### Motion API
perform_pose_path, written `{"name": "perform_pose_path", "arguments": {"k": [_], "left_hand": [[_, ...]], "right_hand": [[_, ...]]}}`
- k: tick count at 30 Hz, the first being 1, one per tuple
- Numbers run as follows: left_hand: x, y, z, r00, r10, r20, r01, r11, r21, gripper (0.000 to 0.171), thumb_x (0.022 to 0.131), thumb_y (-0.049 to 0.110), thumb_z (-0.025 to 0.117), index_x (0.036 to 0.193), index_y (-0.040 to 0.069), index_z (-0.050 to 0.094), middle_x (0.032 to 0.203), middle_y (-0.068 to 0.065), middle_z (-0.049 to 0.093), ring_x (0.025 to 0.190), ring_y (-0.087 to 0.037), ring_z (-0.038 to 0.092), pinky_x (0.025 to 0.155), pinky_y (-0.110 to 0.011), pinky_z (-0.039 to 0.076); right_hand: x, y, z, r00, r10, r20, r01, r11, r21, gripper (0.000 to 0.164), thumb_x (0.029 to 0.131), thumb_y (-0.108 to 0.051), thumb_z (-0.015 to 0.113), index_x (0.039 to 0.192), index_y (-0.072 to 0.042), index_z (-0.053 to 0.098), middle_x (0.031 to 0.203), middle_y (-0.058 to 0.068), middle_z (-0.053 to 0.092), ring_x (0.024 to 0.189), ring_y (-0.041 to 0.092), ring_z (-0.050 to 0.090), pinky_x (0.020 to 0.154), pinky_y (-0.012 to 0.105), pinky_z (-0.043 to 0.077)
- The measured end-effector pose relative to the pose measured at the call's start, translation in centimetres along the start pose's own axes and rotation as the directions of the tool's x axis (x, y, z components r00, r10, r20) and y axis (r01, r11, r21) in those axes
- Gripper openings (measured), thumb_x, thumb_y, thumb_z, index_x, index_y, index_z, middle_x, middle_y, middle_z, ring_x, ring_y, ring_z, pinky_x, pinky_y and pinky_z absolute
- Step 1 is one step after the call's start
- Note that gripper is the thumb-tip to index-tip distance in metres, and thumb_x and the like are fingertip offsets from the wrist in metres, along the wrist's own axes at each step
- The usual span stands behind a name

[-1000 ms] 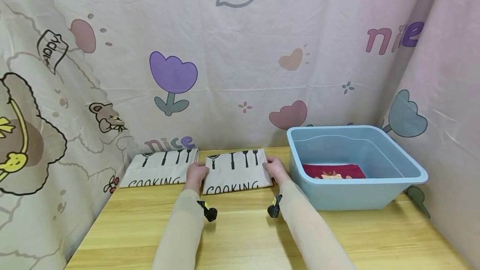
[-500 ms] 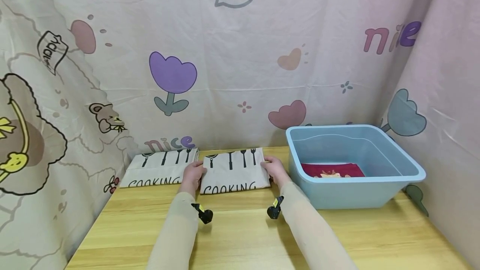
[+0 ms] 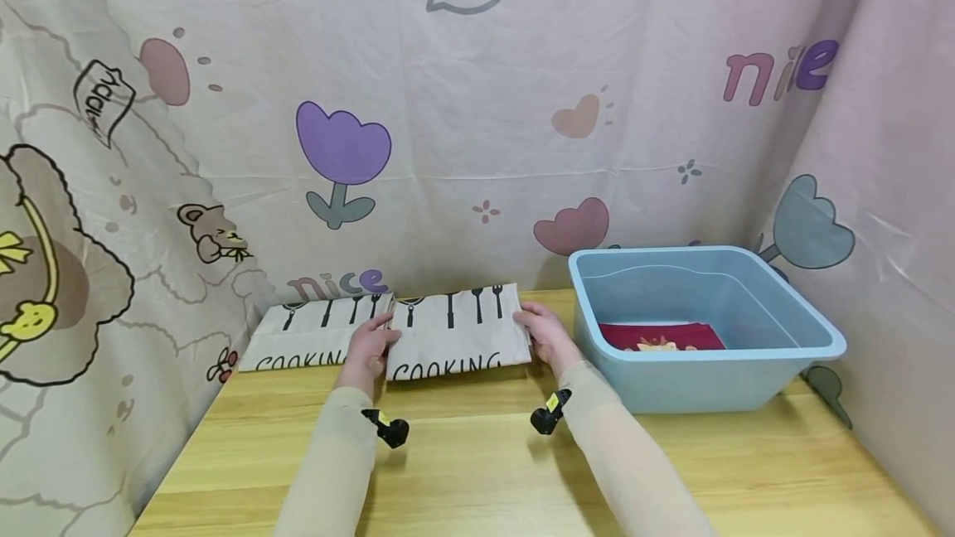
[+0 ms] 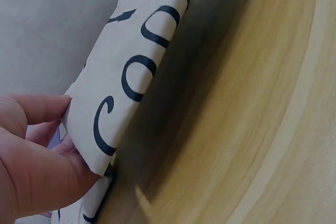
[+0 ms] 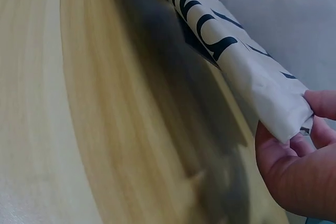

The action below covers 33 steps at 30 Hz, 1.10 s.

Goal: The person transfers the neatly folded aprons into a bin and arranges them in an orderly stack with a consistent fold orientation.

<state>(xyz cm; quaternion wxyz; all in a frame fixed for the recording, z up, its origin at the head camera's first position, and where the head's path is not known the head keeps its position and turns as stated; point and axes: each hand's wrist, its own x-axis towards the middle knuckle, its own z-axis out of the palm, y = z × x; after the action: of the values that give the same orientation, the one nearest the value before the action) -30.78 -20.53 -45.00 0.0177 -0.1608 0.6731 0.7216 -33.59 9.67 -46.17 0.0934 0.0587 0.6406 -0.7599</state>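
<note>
A folded white cloth (image 3: 458, 334) printed with black utensils and COOKING lettering is held level between the two hands, a shadow on the wood beneath it. My left hand (image 3: 367, 352) pinches its left edge, thumb on top and fingers underneath, as the left wrist view shows. On the opposite edge, my right hand (image 3: 548, 336) pinches the folded layers (image 5: 278, 106) the same way. To the left lies a second folded cloth (image 3: 302, 338) with the same print, its right end partly behind the left hand and the held cloth.
A light blue plastic tub (image 3: 709, 384) stands on the right, close beside the right forearm. Inside it lies a folded dark red cloth (image 3: 622, 336). The wooden table (image 3: 477, 462) meets a patterned curtain (image 3: 448, 139) at the back and sides.
Both hands have raised the held cloth from the table and shifted it left, so its left edge now overlaps the second cloth. The tub and red cloth stay put.
</note>
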Motion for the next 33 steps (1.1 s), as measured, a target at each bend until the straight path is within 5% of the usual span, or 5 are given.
{"name": "perform_pose_path", "arguments": {"k": [7,15,23,29,33], "left_hand": [[-0.5,0.9,-0.5,1.000,0.020,0.018,-0.019,0.999,-0.029,0.062,0.095,-0.007,0.053,0.153,0.009,0.038,0.144,-0.022,0.040,0.098,-0.019,0.054,0.072,-0.023,0.052],[-1.3,2.2,-1.3,0.997,0.057,0.049,-0.052,0.994,-0.101,0.062,0.095,-0.008,0.052,0.153,0.009,0.037,0.143,-0.021,0.043,0.086,-0.009,0.060,0.073,-0.024,0.054],[-2.4,3.8,-2.1,0.993,0.081,0.089,-0.066,0.984,-0.163,0.062,0.096,-0.008,0.050,0.154,0.009,0.034,0.125,-0.008,0.058,0.084,-0.007,0.062,0.075,-0.025,0.054],[-3.3,5.0,-2.6,0.990,0.090,0.108,-0.065,0.974,-0.217,0.064,0.096,-0.010,0.049,0.155,0.010,0.033,0.144,-0.014,0.048,0.087,-0.006,0.063,0.079,-0.024,0.053],[-3.9,5.8,-3.1,0.989,0.100,0.110,-0.068,0.962,-0.263,0.065,0.096,-0.011,0.050,0.154,0.011,0.033,0.124,-0.004,0.061,0.087,-0.006,0.063,0.079,-0.023,0.054]], "right_hand": [[-0.6,-0.7,0.2,1.000,-0.021,-0.009,0.021,0.999,0.029,0.043,0.098,-0.007,0.057,0.140,0.000,0.048,0.107,0.013,0.066,0.083,0.018,0.063,0.069,0.034,0.054],[-1.6,-1.7,0.6,0.998,-0.045,0.048,0.040,0.993,0.108,0.044,0.099,-0.007,0.056,0.142,-0.001,0.047,0.097,0.004,0.068,0.080,0.015,0.064,0.067,0.034,0.055],[-2.8,-3.4,1.3,0.993,-0.072,0.094,0.055,0.984,0.167,0.046,0.099,-0.008,0.057,0.143,-0.002,0.045,0.092,-0.002,0.070,0.077,0.012,0.067,0.065,0.032,0.055],[-3.8,-4.7,1.8,0.988,-0.090,0.125,0.061,0.974,0.216,0.046,0.100,-0.006,0.054,0.144,-0.003,0.042,0.088,-0.003,0.070,0.073,0.012,0.068,0.063,0.031,0.055],[-4.5,-5.5,2.2,0.983,-0.100,0.153,0.061,0.969,0.240,0.046,0.101,-0.005,0.052,0.145,-0.004,0.041,0.090,-0.003,0.071,0.074,0.012,0.069,0.064,0.031,0.055]]}}
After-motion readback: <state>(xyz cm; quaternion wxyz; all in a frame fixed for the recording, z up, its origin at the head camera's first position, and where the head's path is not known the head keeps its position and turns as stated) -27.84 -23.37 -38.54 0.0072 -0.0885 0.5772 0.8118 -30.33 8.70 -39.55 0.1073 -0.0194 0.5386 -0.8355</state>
